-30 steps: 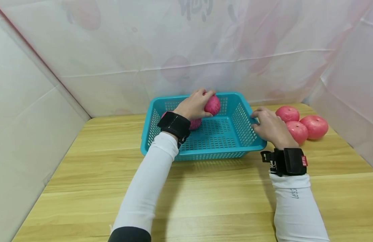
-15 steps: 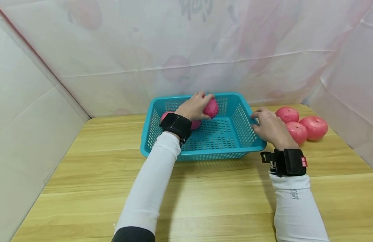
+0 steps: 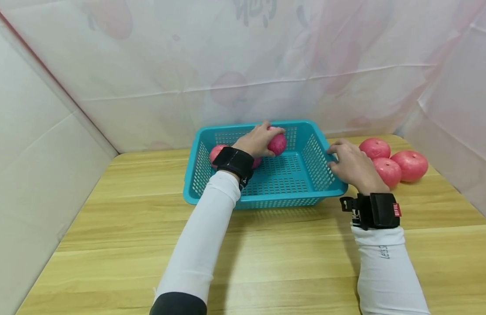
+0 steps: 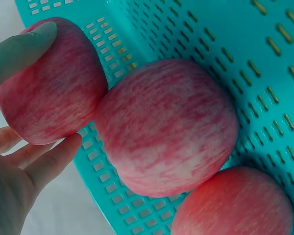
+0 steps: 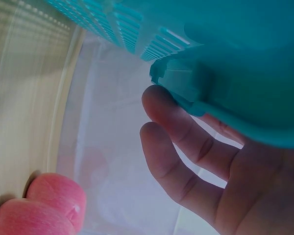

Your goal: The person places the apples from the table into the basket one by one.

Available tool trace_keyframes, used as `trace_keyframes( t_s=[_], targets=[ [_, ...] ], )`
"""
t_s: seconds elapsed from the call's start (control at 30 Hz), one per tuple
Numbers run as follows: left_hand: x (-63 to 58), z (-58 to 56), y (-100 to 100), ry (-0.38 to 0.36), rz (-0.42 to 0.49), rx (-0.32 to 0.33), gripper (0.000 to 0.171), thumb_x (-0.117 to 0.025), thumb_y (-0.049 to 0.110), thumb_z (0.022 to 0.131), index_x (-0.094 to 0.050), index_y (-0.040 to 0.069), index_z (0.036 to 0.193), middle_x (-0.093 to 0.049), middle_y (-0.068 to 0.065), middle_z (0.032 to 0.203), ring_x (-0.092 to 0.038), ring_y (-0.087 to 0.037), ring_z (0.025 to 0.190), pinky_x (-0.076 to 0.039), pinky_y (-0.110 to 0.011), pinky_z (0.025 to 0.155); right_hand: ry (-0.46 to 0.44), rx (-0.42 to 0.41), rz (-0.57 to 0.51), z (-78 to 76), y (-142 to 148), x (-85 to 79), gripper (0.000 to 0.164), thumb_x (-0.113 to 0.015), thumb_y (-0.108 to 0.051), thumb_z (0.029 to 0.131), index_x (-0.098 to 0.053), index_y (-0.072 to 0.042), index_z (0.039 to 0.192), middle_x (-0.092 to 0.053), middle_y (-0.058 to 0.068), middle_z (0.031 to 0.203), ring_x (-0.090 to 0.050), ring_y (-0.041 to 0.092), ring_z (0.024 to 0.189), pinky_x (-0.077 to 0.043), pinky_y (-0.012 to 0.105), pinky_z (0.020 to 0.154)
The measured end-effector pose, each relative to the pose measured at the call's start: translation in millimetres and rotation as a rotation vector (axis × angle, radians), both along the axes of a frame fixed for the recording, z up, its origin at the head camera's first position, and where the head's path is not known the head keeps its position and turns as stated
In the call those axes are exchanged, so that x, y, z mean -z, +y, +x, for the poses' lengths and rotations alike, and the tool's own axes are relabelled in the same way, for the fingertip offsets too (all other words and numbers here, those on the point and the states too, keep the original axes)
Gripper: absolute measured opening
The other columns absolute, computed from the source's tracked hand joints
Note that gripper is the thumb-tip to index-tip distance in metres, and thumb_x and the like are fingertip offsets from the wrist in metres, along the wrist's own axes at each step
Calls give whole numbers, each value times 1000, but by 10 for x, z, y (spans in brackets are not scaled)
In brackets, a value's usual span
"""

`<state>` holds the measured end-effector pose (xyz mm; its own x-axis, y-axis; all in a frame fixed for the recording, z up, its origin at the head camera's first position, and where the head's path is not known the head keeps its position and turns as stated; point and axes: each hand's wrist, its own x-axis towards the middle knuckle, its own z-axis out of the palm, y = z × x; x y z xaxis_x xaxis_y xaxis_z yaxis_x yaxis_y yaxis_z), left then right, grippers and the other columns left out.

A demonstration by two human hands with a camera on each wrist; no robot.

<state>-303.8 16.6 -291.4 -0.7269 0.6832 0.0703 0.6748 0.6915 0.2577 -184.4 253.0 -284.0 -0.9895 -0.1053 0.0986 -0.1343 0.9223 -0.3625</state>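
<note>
My left hand (image 3: 254,142) grips a red apple (image 3: 278,143) between thumb and fingers, inside the blue plastic basket (image 3: 288,202) near its back wall. In the left wrist view the held apple (image 4: 54,88) sits right beside a second, striped apple (image 4: 166,127). A third apple (image 4: 235,208) lies against that one. The head view has those two partly behind my left hand and wrist strap. At the basket's right end my right hand (image 3: 353,166) holds the rim (image 5: 235,128), fingertips curled at its edge in the right wrist view.
Three more apples (image 3: 409,166) sit grouped on the wooden table (image 3: 282,262), just right of my right hand. A pale printed cloth (image 3: 148,109) hangs close behind the basket, and similar cloth bounds both sides.
My left hand has sunk a little into the basket and shifted slightly right with the apple, uncovering more of the leftmost apple. The right hand and basket stay put.
</note>
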Motion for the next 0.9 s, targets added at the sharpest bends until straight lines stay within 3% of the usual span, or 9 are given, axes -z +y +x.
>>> trace_keyframes(
  t_s=[0.57,0.9],
  targets=[
    [47,24,170,-9,-115,-9,71,-77,21,92,-43,21,155,-39,-16,151,-43,-31,132,-54,-42,95,-3,7,3,12,2,8,37,-61,-1,96,-57,19,126,-44,34,136,-44,53,118,-46,71,93],
    [71,47,195,-7,-148,-21,67,-74,20,93,-46,19,153,-40,-15,151,-44,-32,133,-52,-46,98,5,-1,-1,18,-12,12,36,-61,-1,96,-58,20,125,-45,34,135,-44,54,118,-46,71,94]
  ],
)
